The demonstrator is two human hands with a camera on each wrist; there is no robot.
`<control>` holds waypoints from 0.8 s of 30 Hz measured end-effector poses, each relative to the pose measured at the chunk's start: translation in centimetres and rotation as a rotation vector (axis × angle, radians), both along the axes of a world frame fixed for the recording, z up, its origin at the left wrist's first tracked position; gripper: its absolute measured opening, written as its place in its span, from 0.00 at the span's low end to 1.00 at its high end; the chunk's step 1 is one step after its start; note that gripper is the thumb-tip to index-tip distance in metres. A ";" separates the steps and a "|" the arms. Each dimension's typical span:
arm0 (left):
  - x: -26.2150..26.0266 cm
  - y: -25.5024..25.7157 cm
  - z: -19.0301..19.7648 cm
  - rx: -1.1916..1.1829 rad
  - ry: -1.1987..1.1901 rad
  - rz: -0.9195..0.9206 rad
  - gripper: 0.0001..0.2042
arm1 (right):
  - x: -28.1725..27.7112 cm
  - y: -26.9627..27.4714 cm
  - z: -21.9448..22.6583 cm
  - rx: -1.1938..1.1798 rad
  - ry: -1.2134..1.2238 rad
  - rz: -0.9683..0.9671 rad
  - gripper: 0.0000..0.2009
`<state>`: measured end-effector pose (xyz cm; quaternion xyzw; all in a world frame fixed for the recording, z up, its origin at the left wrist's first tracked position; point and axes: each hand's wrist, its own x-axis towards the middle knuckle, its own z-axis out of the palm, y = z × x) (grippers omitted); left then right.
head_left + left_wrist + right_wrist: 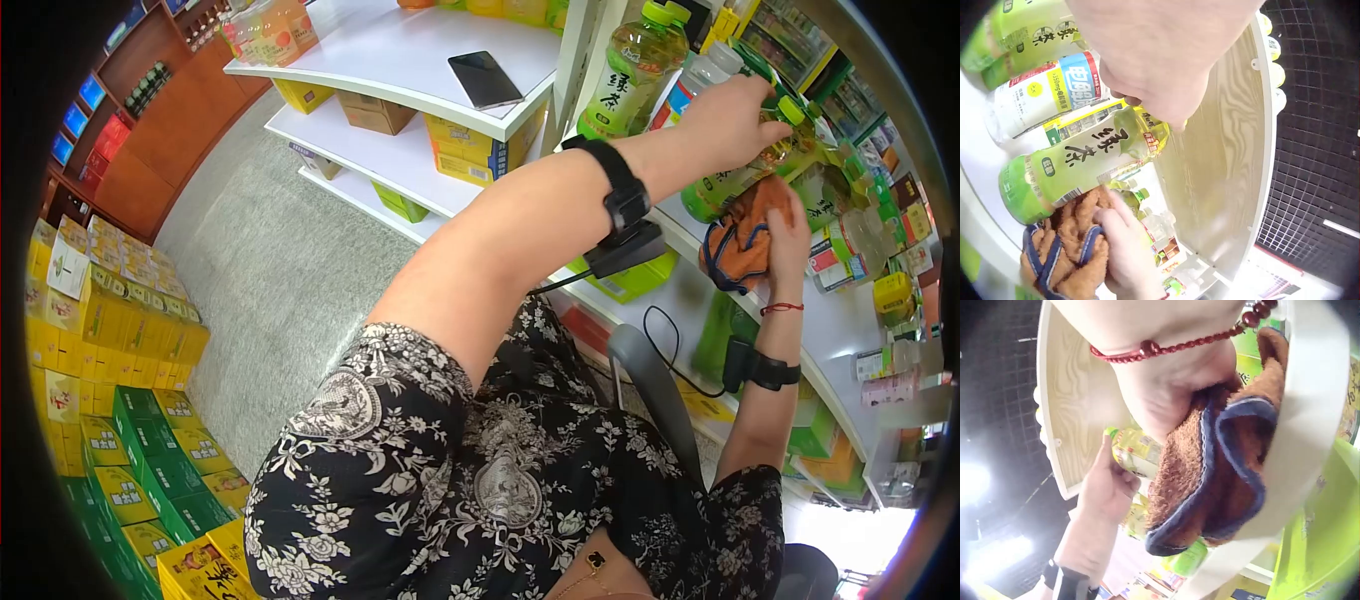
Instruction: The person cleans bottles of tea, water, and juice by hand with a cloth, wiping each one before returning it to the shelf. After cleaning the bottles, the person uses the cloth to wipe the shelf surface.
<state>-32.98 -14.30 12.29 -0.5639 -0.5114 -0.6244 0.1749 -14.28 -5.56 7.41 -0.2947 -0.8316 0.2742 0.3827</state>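
Observation:
My left hand grips a green tea bottle around its neck end, its fingers covering much of the top. The bottle has a green label with dark characters and leans over the shelf edge. An orange-brown cloth with dark blue edging is bunched in my right hand, at the lower part of that bottle. In the right wrist view the cloth hangs in folds below the red bracelet, and my right fingers are mostly hidden by it. A bottle with a blue and white label stands beside the held one.
Another green tea bottle stands to the left on the white shelf. Several more bottles and jars line the shelf at the right. A phone lies on the neighbouring shelf. Yellow and green cartons are stacked on the floor at left.

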 end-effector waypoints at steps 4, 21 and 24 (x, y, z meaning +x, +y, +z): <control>0.8 -4.6 -1.0 -0.145 -0.171 0.010 0.22 | 0.8 -1.5 2.3 -0.074 0.473 0.022 0.19; 3.9 -7.5 -10.5 -0.513 -0.661 -0.744 0.22 | -0.2 -5.0 -3.0 -0.534 0.329 0.463 0.19; 3.2 -5.7 -12.7 -0.355 -0.667 -0.657 0.21 | 1.3 -2.0 -0.5 -0.408 0.022 0.192 0.23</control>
